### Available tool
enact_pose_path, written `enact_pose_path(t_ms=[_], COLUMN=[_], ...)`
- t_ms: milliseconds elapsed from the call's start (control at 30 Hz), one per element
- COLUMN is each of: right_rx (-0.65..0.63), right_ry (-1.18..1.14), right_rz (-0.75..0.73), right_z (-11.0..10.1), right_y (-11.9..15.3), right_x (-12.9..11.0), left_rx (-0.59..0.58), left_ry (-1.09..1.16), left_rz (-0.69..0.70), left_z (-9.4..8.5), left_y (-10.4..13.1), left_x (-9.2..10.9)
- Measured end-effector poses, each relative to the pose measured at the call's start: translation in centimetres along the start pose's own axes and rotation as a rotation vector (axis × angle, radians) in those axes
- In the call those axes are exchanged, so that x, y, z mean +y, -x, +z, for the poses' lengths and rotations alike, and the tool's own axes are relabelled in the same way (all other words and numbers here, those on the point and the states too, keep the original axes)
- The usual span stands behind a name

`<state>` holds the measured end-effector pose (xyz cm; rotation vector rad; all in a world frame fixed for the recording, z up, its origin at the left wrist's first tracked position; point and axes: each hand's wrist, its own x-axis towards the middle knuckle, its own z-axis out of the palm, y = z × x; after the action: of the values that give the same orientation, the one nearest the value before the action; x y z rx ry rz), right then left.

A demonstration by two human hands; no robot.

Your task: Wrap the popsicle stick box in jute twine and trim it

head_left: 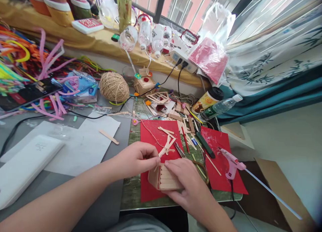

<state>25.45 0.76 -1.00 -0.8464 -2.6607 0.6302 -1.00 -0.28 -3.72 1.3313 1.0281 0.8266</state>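
My right hand (187, 180) is wrapped round a small box of craft sticks (169, 179), whose rounded stick ends line up along one side. The box is tilted above the red paper (148, 134). At its upper left edge, my left hand (141, 159) has thumb and fingers pinched together; what they hold is too small to make out. Just beyond the hands lie loose craft sticks (169, 138), a strand of twine (150, 131) and scissors (179, 149).
A pink glue gun (232, 163) rests on another red sheet at the right, its cord hanging over the table edge. A twine ball (114, 87), a water bottle (220, 107) and a tumbler (207, 100) stand farther back. A white box (30, 168) lies at the left.
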Motion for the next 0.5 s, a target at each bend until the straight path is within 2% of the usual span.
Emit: enact_pose_path(t_ms=[67, 167, 233, 300, 400, 500], right_rx=[-0.027, -0.093, -0.176, -0.274, -0.363, -0.388], right_ry=[-0.024, -0.027, -0.019, 0.016, 0.142, 0.234], right_rz=[-0.02, -0.088, -0.165, -0.245, -0.354, -0.447], right_z=[-1.1, -3.0, -4.1, -4.7, -4.4, -3.2], right_y=[-1.0, -2.9, -4.6, -6.6, -9.3, -10.5], right_x=[0.1, -0.9, -1.8, -2.7, -3.5, -3.5], left_rx=[0.167, 0.488, 0.704, 0.871, 1.038, 1.145], left_ry=[0.164, 0.344, 0.41, 0.455, 0.489, 0.496], left_rz=[0.092, 0.279, 0.374, 0.422, 0.434, 0.467], left_z=[-0.4, -1.6, -2.4, -3.2, -4.2, -5.0], left_y=[0.1, -0.1, -0.4, -0.8, -1.4, -1.8], left_x=[-0.2, -0.6, -0.8, -0.9, -0.9, -0.9])
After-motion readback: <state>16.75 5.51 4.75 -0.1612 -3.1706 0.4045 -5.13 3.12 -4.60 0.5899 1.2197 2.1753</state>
